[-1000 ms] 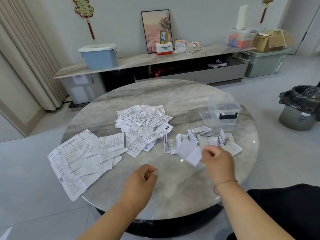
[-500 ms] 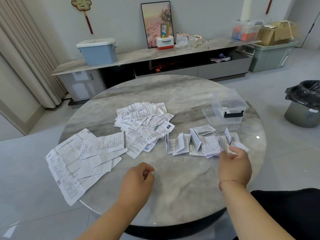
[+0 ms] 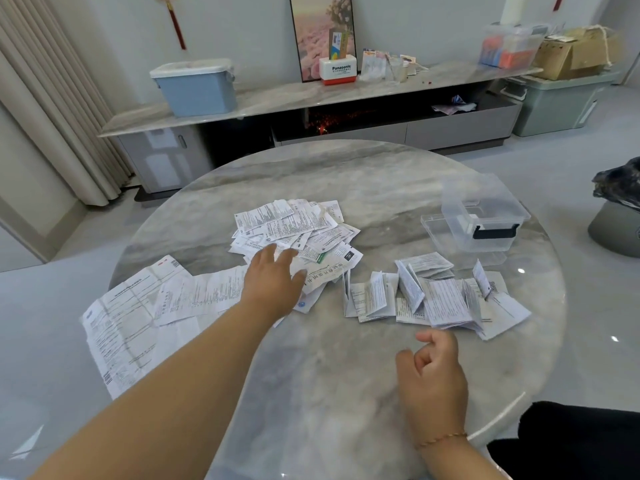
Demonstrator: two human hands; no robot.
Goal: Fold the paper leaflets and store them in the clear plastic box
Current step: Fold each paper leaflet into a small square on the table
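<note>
Picking the next leaflet
Left hand (image 3: 273, 282) fingers are spreading on the unfolded leaflets (image 3: 298, 233); right hand (image 3: 433, 372) is curling loosely, holding nothing; slide just one off.

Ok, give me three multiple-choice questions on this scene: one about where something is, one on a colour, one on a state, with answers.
1. Where is the left hand?
A. on the flat leaflet pile
B. inside the clear plastic box
C. off the table

2. What colour is the box's latch?
A. red
B. black
C. white

3. What is the right hand holding?
A. a folded leaflet
B. the lid
C. nothing

Answers: 1 A, its fingers lie spread on the pile. 2 B, the clip shows dark against clear plastic. 3 C, the fingers curl loosely, short of the folded leaflets.
</note>
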